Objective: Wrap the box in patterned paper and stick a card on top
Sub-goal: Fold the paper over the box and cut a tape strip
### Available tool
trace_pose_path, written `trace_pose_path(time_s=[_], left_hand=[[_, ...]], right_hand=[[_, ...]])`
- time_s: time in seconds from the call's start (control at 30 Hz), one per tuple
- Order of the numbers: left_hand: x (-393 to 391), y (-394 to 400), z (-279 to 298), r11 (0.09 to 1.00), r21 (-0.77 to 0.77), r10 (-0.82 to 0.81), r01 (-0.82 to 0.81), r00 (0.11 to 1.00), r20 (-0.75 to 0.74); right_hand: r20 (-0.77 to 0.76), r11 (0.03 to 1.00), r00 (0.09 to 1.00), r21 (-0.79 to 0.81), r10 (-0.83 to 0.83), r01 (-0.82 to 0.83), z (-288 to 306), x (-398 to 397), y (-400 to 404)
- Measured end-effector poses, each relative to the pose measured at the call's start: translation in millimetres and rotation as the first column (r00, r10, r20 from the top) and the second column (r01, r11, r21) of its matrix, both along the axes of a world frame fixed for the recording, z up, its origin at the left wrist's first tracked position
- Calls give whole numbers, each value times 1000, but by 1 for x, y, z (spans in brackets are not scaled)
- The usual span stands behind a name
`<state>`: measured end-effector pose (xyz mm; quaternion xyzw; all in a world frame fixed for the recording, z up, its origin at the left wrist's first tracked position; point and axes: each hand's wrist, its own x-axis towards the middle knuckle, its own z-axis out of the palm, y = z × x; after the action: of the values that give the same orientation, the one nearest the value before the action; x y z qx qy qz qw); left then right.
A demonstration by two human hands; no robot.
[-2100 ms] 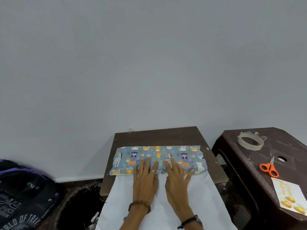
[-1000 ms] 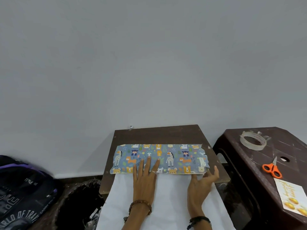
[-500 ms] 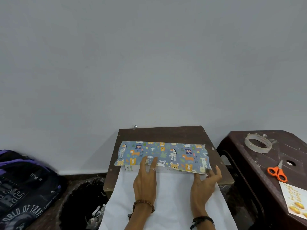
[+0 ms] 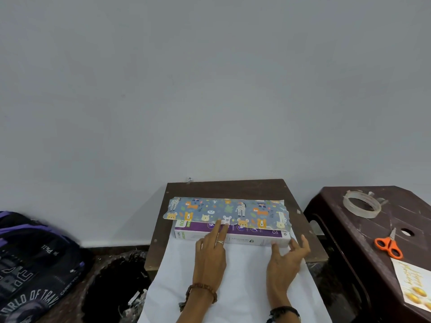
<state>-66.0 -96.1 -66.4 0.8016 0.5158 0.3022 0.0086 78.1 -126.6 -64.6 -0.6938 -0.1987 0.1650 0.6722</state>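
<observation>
A long white and purple box (image 4: 247,236) lies across the small brown table (image 4: 224,187). Blue animal-patterned paper (image 4: 228,210) covers its far top; the paper's white underside (image 4: 242,276) runs toward me off the table's near edge. My left hand (image 4: 211,255) lies flat, two fingertips pressing the paper's edge onto the box top at the middle. My right hand (image 4: 285,257) has its fingers spread at the box's near right corner, touching the box and the white paper. A greeting card (image 4: 414,285) with gold lettering lies on the side stool.
The dark plastic stool (image 4: 363,220) at the right carries a roll of clear tape (image 4: 361,207) and orange scissors (image 4: 389,245). A black bin (image 4: 112,290) stands at the table's left front, with a dark backpack (image 4: 32,262) beyond it.
The patterned flap has slid back, exposing the box's purple top and near side. My right hand moved from the middle to the right corner. My left hand stayed at the middle.
</observation>
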Motion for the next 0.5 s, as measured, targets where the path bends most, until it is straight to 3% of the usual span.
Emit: trace_pose_path(time_s=[0.07, 0.2, 0.27, 0.33, 0.43, 0.5], left_hand=[[1, 1, -5, 999, 6, 50, -50, 997, -66], [2, 5, -15, 998, 6, 56, -56, 997, -55], [0, 8, -19, 1000, -11, 29, -29, 1000, -12], [-3, 11, -20, 999, -48, 12, -12, 1000, -2], [-5, 18, -28, 996, -85, 29, -34, 997, -65], [-4, 22, -35, 994, -75, 70, -79, 991, -115]], right_hand=[[68, 999, 997, -17, -39, 40, 4, -2, -2], [433, 998, 900, -19, -46, 60, 0, -9, 0], [656, 1000, 755, 23, -3, -16, -4, -17, 0], [845, 996, 533, 13, 37, -90, -8, -23, 3], [953, 977, 258, -118, 162, -178, -16, -27, 11], [951, 953, 146, -245, 271, -178, -20, -28, 14]])
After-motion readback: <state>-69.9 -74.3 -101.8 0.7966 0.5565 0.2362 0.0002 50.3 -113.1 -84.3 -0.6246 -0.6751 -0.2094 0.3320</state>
